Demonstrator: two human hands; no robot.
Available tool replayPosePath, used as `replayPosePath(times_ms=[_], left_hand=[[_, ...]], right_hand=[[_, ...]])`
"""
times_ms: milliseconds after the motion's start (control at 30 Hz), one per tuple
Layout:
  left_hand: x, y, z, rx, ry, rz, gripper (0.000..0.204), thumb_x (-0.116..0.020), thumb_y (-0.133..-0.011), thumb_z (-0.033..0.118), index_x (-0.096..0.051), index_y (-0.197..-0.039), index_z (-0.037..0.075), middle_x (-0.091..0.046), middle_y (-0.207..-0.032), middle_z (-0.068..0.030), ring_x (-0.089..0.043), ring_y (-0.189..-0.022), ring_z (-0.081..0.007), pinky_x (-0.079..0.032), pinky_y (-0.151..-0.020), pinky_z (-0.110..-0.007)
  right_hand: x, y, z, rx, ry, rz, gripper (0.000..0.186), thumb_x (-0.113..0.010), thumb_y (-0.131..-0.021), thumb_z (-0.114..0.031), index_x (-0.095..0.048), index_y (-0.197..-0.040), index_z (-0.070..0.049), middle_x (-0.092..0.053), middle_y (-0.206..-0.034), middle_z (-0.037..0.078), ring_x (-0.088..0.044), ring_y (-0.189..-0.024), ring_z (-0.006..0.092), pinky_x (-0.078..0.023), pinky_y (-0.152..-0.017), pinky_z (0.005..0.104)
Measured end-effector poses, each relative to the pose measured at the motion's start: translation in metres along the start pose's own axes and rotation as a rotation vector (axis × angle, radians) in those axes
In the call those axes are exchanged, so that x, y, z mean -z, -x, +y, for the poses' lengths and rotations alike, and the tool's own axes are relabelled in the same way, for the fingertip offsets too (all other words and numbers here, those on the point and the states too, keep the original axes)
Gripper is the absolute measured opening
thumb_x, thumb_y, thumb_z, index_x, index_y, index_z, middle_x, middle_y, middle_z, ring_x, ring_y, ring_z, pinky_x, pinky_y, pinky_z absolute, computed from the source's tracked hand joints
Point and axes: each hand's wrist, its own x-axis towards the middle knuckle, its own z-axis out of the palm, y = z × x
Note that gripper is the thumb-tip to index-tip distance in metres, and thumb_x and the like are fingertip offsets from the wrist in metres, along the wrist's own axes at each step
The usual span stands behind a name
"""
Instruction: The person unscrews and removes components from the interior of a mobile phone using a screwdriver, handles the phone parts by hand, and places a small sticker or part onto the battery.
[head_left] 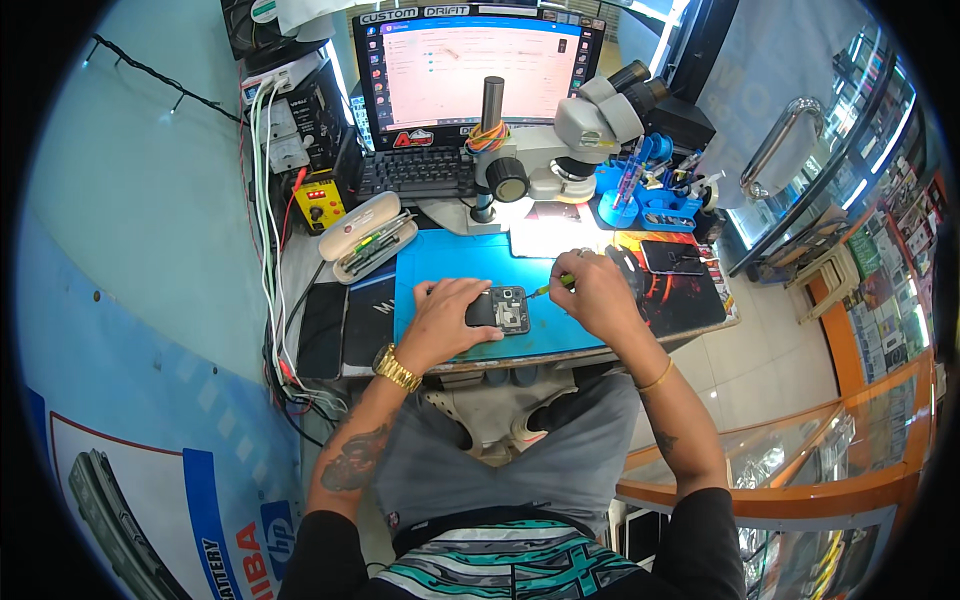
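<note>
Phone-repair shop: microscope (598, 122), opened phone (511, 311), glass display case (822, 500).

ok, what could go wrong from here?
The tip of the green-handled tool in the right hand is at or very near the opened phone's edge; a slip might scratch its exposed insides. Only the left hand steadies the phone on the blue mat, so a hard push could shift it.

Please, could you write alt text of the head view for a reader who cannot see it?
The left hand holds an opened phone on a blue mat, and the right hand holds a green-handled tool at its right edge. Behind are a microscope, a keyboard and a lit monitor; an open tool case lies to the left.
</note>
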Motion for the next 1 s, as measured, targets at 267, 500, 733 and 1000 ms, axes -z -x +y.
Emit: replayPosePath(times_ms=[267,500,733,1000], left_hand=[[-0.012,-0.045,0.027,-0.081,0.334,-0.077,0.046,-0.065,-0.097,0.031,-0.060,-0.130,0.000,-0.067,-0.117,-0.0185,-0.062,-0.105,-0.0319,-0.045,-0.094,-0.041],[-0.020,-0.067,0.023,-0.015,0.664,-0.183,0.026,-0.063,-0.097,0.021,-0.070,-0.112,0.002,-0.070,-0.101,-0.0172,-0.066,-0.093,-0.0286,-0.048,-0.088,-0.035],[-0.012,-0.068,0.039,-0.067,0.205,0.050,0.017,-0.069,-0.091,0.017,-0.074,-0.098,0.002,-0.075,-0.088,-0.0145,-0.069,-0.081,-0.0256,-0.051,-0.086,-0.035],[0.003,-0.074,0.041,-0.065,0.266,-0.013,0.021,-0.078,-0.085,0.021,-0.075,-0.089,0.001,-0.074,-0.082,-0.0128,-0.072,-0.079,-0.0268,-0.054,-0.075,-0.036]], right_hand=[[-0.008,-0.035,-0.002,0.232,0.104,-0.225,0.039,-0.069,-0.083,-0.010,-0.060,-0.121,-0.009,-0.068,-0.091,0.016,-0.068,-0.090,0.0358,-0.054,-0.074,0.0468],[0.000,-0.064,-0.010,0.170,0.253,-0.440,0.051,-0.065,-0.090,-0.019,-0.053,-0.139,-0.012,-0.070,-0.094,0.021,-0.069,-0.093,0.0358,-0.054,-0.076,0.0472],[0.008,-0.069,-0.010,0.175,0.273,-0.553,0.056,-0.066,-0.090,-0.027,-0.052,-0.142,-0.014,-0.072,-0.093,0.020,-0.068,-0.095,0.0382,-0.055,-0.079,0.0474],[0.000,-0.057,-0.006,0.100,0.258,-0.429,0.041,-0.063,-0.092,-0.031,-0.062,-0.128,-0.012,-0.072,-0.090,0.019,-0.070,-0.090,0.0366,-0.055,-0.080,0.0477]])
